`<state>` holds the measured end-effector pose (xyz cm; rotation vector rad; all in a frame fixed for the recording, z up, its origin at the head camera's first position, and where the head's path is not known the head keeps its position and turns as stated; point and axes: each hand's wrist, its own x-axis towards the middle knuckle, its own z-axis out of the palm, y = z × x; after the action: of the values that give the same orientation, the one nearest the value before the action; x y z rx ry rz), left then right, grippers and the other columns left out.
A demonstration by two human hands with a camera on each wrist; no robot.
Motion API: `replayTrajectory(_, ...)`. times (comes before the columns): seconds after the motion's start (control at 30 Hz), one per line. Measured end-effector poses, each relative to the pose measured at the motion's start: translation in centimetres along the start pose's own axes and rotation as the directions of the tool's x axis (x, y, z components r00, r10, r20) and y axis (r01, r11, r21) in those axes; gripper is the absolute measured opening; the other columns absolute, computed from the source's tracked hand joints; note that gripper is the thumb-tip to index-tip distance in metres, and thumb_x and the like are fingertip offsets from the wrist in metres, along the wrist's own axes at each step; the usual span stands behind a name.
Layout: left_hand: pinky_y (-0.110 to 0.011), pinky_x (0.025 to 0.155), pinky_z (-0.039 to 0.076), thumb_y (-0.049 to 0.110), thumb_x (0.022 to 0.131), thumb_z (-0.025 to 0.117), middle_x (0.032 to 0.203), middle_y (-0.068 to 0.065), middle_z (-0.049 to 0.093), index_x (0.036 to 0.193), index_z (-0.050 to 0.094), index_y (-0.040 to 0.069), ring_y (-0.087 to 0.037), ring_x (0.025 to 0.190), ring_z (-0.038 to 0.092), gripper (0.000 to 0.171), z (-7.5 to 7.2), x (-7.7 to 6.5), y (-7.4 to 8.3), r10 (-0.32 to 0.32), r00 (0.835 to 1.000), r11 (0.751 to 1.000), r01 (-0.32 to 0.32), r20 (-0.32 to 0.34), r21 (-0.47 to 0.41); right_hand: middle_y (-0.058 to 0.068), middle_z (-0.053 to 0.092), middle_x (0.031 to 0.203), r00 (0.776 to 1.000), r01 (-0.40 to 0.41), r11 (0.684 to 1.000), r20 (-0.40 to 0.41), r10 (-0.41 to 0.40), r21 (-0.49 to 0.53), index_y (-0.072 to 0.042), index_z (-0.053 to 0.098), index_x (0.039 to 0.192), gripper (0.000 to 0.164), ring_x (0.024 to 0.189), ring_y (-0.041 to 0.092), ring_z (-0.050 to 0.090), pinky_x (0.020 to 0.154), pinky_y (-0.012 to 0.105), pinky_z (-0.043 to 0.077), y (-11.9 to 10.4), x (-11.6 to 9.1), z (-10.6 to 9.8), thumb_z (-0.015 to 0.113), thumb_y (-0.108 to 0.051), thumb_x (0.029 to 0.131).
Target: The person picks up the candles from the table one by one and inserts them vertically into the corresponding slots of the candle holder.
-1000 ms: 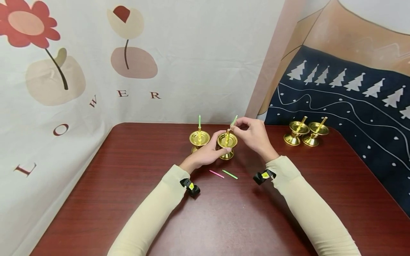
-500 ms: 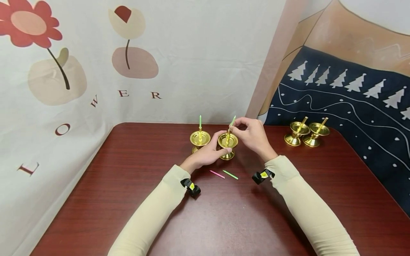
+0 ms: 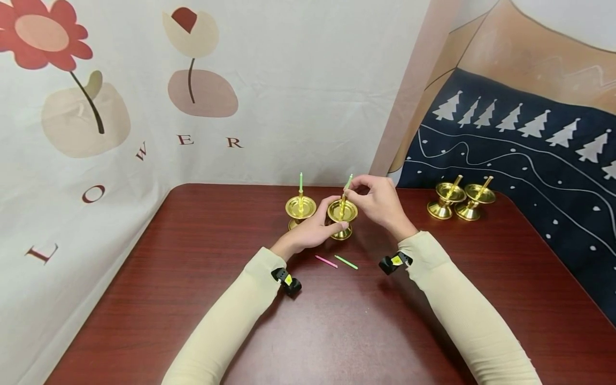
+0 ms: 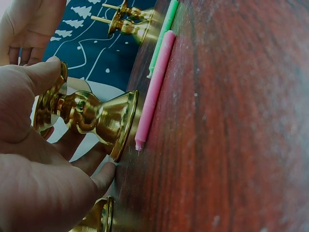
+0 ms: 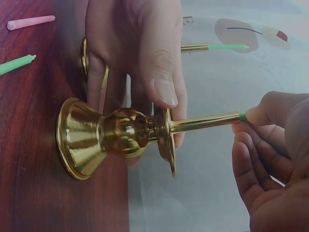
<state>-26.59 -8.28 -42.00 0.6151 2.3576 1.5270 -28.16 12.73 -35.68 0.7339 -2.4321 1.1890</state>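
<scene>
Far table edge [image 3: 231,186] runs behind; left hand [image 3: 310,232] grips gold candlestick [image 5: 126,134], right hand [image 3: 381,204] pinches green candle [image 3: 348,181].

On the far middle of the desk [image 3: 366,321], the left holder [image 3: 300,208] has its candle [image 3: 301,182] in the top. Right of it stands the middle holder [image 3: 341,213], the left grip [image 3: 315,231] around it and the right grip [image 3: 380,200] to its right, another candle [image 3: 348,181] at its top. Nearer lie a left loose candle [image 3: 326,261] and right loose candle [image 3: 346,262]; far right, two more holders [image 3: 440,210].
</scene>
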Motion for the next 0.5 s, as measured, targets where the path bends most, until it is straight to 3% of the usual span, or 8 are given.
replayTrajectory(0.37,-0.054,0.126,0.032,0.030,0.110,0.069,0.174,-0.019,0.031,0.174,0.018,0.015,-0.034,0.153,0.042,0.082,-0.05,0.05,0.04,-0.007,1.000,1.000,0.007,0.009,-0.018,0.009,0.079,0.087,0.999,0.022,1.000,0.036,-0.021,-0.022,-0.002,0.083,0.094,0.004,0.079,0.022,0.069,0.070,0.025,0.052,-0.23,0.53,-0.30,0.080,-0.003,0.096)
replayTrajectory(0.5,-0.050,0.125,0.033,0.032,0.111,0.068,0.173,-0.016,0.032,0.174,0.019,0.019,-0.031,0.152,0.044,0.081,0.02,0.07,-0.08,-0.014,1.000,1.000,0.014,0.001,0.004,0.009,0.079,0.086,0.999,0.025,1.000,0.044,-0.024,-0.020,-0.003,0.083,0.093,0.004,0.078,0.021,0.069,0.070,0.024,0.052,-0.30,0.67,-0.41,0.080,-0.003,0.095)
